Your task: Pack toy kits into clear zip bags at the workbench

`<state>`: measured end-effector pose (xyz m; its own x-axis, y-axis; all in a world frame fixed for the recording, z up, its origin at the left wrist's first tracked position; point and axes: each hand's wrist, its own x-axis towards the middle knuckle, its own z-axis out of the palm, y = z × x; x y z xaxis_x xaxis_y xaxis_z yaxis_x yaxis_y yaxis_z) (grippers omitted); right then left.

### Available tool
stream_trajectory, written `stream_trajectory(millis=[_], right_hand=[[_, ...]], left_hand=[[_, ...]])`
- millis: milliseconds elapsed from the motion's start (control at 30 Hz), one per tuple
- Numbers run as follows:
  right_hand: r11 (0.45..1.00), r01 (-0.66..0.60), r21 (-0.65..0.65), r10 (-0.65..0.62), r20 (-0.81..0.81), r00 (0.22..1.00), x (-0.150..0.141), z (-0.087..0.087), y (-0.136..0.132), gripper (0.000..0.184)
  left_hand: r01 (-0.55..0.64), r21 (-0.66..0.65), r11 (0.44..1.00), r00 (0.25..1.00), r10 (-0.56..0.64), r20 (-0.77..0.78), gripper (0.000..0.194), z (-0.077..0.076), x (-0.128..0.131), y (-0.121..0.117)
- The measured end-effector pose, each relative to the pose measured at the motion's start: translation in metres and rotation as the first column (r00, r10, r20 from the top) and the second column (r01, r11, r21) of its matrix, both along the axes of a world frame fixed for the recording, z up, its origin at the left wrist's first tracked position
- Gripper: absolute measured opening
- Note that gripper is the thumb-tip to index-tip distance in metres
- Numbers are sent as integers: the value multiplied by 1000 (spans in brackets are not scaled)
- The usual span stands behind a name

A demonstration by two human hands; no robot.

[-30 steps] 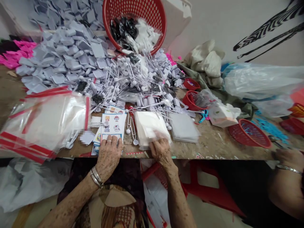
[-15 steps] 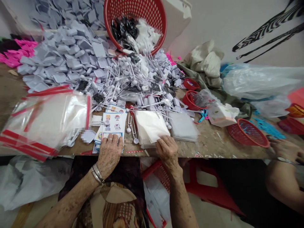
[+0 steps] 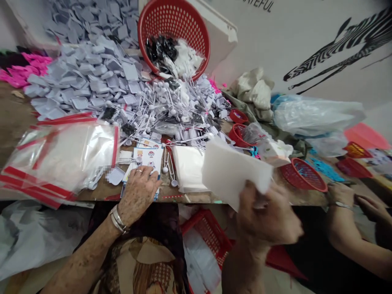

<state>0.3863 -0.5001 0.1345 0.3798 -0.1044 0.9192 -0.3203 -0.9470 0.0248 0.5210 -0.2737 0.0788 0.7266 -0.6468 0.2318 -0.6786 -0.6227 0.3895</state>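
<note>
Holding a white sheet stack (image 3: 232, 171) up in the right hand (image 3: 266, 216), blurred fingers pinching its lower edge.
Left hand (image 3: 137, 194) pressed flat, fingers together, pinning printed sticker sheets (image 3: 147, 159) at twelve o'clock.

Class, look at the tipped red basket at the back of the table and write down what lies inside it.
Inside the red plastic basket lie bagged black pieces and bagged white pieces. The basket's lower wall is covered by them, and whatever lies beneath cannot be seen.
</note>
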Motion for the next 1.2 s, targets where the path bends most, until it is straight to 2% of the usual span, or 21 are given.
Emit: stream_trajectory(millis=[67, 100, 133, 200, 233, 267, 300, 367, 400, 467, 500, 533, 567, 633, 700, 767, 867, 933, 1000, 1100, 1200], right_hand=[[949, -317, 6, 315, -111, 943, 20, -13, 23, 14], [879, -476, 17, 472, -173, 865, 30, -21, 35, 16], [797, -603, 32, 593, -223, 773, 39, -30, 47, 16], [666, -744, 62, 723, -299, 623, 53, -44, 66, 20], [627, -774, 84, 750, -333, 572, 57, -49, 73, 22], [600, -792, 113, 766, -367, 528, 59, -52, 78, 24], [580, -800, 154, 777, -400, 486, 60, -54, 81, 23], [543, -796, 266, 814, -398, 422, 58, -53, 78, 19], [531, -779, 332, 839, -337, 428, 56, -52, 73, 20], [523, -682, 511, 829, -121, 546, 53, -51, 59, 29], [491, -607, 624, 783, -11, 622, 53, -51, 52, 33], [424, -525, 738, 726, 70, 684, 54, -53, 45, 37], [324, -443, 836, 681, 119, 723, 57, -55, 39, 41], [75, -304, 950, 660, 181, 729, 68, -61, 34, 53], [-140, -232, 963, 621, 268, 737, 79, -66, 36, 56], [-260, -257, 931, 510, 359, 782, 88, -70, 41, 50], [-280, -332, 901, 383, 422, 822, 92, -73, 46, 41], [-280, -317, 906, 396, 410, 821, 91, -74, 45, 40], [-282, -296, 913, 428, 395, 813, 88, -76, 42, 43], [-221, -291, 931, 417, 360, 834, 84, -82, 37, 43], [-174, -257, 951, 380, 305, 873, 80, -86, 31, 38]], left_hand=[[-12, -327, 945, 957, -84, -277, 43, 11, 1, 5], [-62, -488, 870, 873, -190, -449, 52, 16, 2, 8], [-156, -609, 778, 736, -320, -597, 62, 21, 3, 11], [-426, -670, 608, 425, -520, -741, 74, 26, 6, 15], [-553, -632, 543, 324, -558, -764, 74, 27, 9, 16], [-650, -580, 491, 272, -563, -781, 70, 26, 13, 17], [-713, -535, 452, 253, -546, -799, 66, 25, 16, 17], [-766, -502, 403, 280, -494, -823, 58, 20, 23, 19], [-762, -511, 397, 303, -479, -824, 55, 18, 26, 20], [-721, -559, 408, 353, -478, -804, 49, 15, 30, 22], [-692, -586, 422, 380, -478, -792, 47, 15, 31, 23], [-662, -605, 443, 403, -471, -785, 45, 16, 32, 23], [-633, -615, 470, 423, -455, -784, 42, 18, 32, 23], [-582, -621, 525, 469, -407, -783, 35, 22, 33, 21], [-525, -632, 570, 511, -383, -770, 31, 23, 35, 17], [-479, -651, 589, 527, -399, -750, 34, 22, 36, 13], [-479, -661, 578, 483, -455, -748, 42, 16, 38, 9], [-496, -664, 560, 456, -483, -747, 45, 12, 39, 8], [-512, -658, 552, 474, -457, -752, 45, 10, 39, 7], [-550, -631, 547, 539, -345, -768, 47, 9, 40, 3], [-583, -614, 533, 538, -313, -783, 50, 10, 40, -2]])
